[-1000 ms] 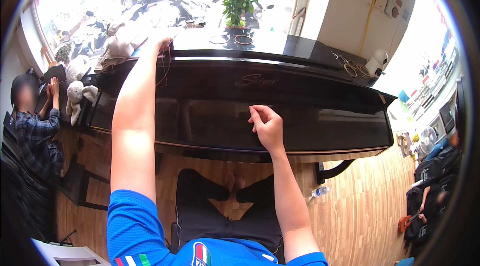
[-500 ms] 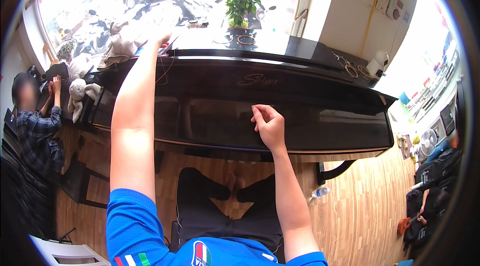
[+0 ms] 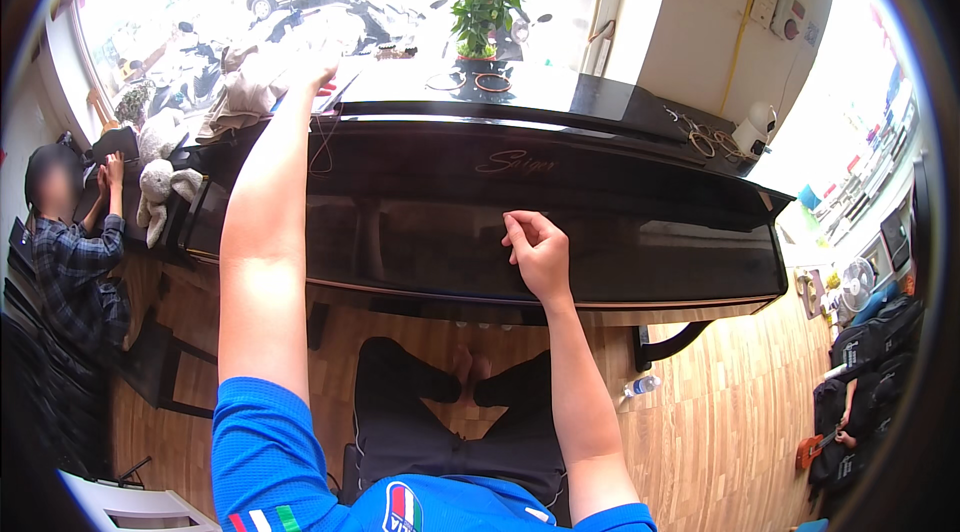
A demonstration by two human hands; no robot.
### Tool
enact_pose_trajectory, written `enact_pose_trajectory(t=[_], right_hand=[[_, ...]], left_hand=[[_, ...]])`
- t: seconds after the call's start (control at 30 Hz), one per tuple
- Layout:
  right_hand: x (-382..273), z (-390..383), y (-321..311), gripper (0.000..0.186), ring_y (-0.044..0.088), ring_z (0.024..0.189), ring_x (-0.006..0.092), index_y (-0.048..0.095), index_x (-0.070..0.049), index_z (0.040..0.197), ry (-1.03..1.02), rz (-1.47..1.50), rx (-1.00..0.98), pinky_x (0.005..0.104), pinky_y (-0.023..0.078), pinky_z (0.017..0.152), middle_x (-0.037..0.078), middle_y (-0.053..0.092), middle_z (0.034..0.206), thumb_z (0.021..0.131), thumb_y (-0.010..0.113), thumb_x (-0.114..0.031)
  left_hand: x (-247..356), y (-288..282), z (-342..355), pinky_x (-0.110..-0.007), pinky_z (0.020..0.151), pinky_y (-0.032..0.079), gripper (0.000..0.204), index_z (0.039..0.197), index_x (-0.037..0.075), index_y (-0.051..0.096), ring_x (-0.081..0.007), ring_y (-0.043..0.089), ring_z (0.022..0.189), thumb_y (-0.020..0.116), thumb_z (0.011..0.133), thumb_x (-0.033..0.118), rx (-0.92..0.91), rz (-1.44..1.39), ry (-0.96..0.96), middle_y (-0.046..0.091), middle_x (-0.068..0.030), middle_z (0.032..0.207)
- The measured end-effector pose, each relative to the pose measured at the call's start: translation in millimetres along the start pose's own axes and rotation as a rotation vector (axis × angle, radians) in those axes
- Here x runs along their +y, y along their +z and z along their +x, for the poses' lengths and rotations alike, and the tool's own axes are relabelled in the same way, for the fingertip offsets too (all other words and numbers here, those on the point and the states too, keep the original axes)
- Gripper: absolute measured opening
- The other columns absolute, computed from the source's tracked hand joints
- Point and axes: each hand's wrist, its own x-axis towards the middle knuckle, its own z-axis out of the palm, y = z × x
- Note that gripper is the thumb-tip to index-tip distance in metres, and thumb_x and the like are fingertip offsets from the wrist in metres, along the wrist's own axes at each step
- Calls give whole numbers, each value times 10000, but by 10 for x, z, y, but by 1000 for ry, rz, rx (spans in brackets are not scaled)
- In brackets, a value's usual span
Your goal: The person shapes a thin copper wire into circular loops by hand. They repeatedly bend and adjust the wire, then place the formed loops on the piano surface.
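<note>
My left arm stretches forward to the top of a black upright piano (image 3: 430,202). My left hand (image 3: 320,77) is over the piano's back left part, beside a pile of pale cloth (image 3: 248,92). Bright window light washes out its fingers, so their hold is unclear. A thin string (image 3: 322,150) hangs below it down the piano's front. My right hand (image 3: 540,250) hovers before the front panel, thumb and forefinger pinched together; whatever sits between them, if anything, is too small to make out.
On the piano top are two rings (image 3: 492,82), a potted plant (image 3: 488,2) and a white camera-like device (image 3: 755,127). A plush rabbit (image 3: 157,187) sits left, near a person (image 3: 75,252). A water bottle (image 3: 642,385) lies on the floor at right.
My left hand and forearm have shifted very slightly, and the string hanging below has swung a little. My right hand stays in place.
</note>
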Motion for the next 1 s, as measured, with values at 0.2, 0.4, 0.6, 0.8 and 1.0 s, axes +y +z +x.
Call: enact_pose_trajectory(t=[0.2, 0.4, 0.6, 0.8, 1.0], right_hand=[[19, 6, -5, 166, 580, 547, 61, 723, -10, 1019, -9, 9, 5, 221, 449, 499, 31, 688, 704, 972, 673, -161], [-14, 4, 39, 171, 586, 559, 61, 723, -6, 1022, -10, 25, -7, 221, 457, 503, 32, 688, 708, 972, 672, -161], [35, -3, -57, 173, 595, 573, 61, 722, -2, 1027, 26, -14, 10, 222, 463, 508, 35, 689, 717, 972, 671, -158], [44, -4, -29, 177, 591, 573, 64, 719, 1, 1025, 10, 3, 5, 223, 463, 508, 35, 690, 723, 975, 667, -161], [-19, 3, 24, 180, 587, 569, 61, 718, 5, 1022, 10, 3, -10, 222, 455, 505, 36, 689, 723, 975, 665, -160]], left_hand=[[131, -12, 47, -454, 866, 548, 530, 991, 33, 752, -343, 715, 972, 535, 954, 515, 14, 5, 5, 731, -235, 985], [544, -222, 140, -456, 864, 548, 542, 994, 28, 750, -343, 715, 971, 529, 959, 522, 192, 28, 122, 731, -238, 987], [1342, -133, -808, -369, 746, 550, 292, 1096, 97, 750, -294, 720, 765, 583, 974, 302, -36, -240, 879, 736, -158, 814], [1219, 450, -1347, -456, 953, 526, 412, 1186, 91, 717, -341, 688, 1037, 667, 936, 415, -303, 557, 998, 726, -172, 1094], [1095, 531, -1327, -477, 854, 542, 248, 1036, 20, 697, -372, 693, 963, 581, 970, 229, -205, 479, 1007, 715, -209, 1025]])
